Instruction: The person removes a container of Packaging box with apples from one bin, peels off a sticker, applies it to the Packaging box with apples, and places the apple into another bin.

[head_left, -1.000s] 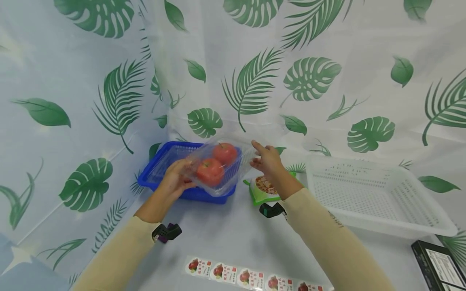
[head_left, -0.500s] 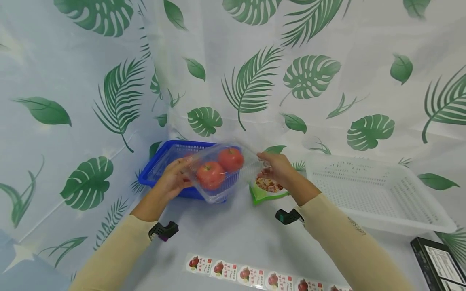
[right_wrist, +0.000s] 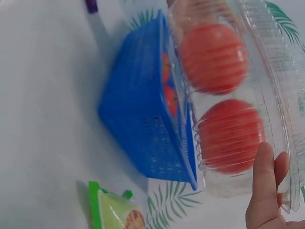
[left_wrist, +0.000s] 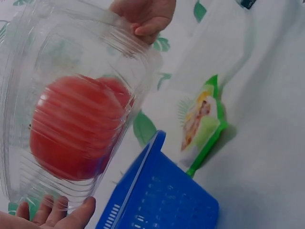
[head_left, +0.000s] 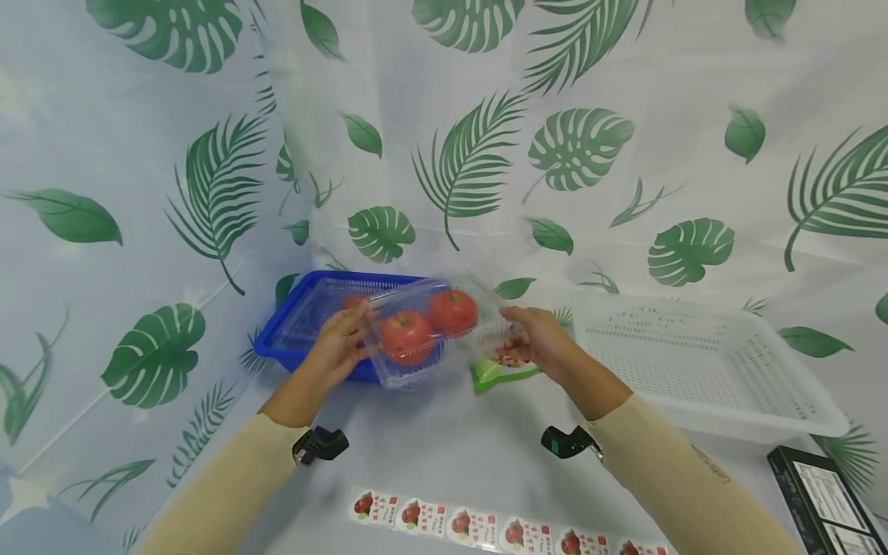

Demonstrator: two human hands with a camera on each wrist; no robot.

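A clear plastic box (head_left: pixel 398 379) is held up between both hands, partly over a blue basket (head_left: pixel 287 343). Inside it lie two round red fruits (head_left: pixel 407 338) with short stems, side by side. My left hand (head_left: pixel 338 344) grips the box's left end, and its fingertips show along the plastic in the left wrist view. At the opposite end my right hand (head_left: pixel 546 339) holds the box, thumb and fingers (right_wrist: pixel 265 176) at its edge in the right wrist view. More red fruit (right_wrist: pixel 170 99) lies in the blue basket, partly hidden by its wall.
A green-edged food packet (head_left: pixel 502 373) lies below the right hand. On the right stands a white plastic basket (head_left: pixel 680 370), with a black box (head_left: pixel 825 493) in front. A strip of fruit stickers (head_left: pixel 473 527) lies along the table's near side.
My right hand has gone from spread fingers beside the box to holding its right end. The box has shifted slightly right and levelled out, its right end lower.
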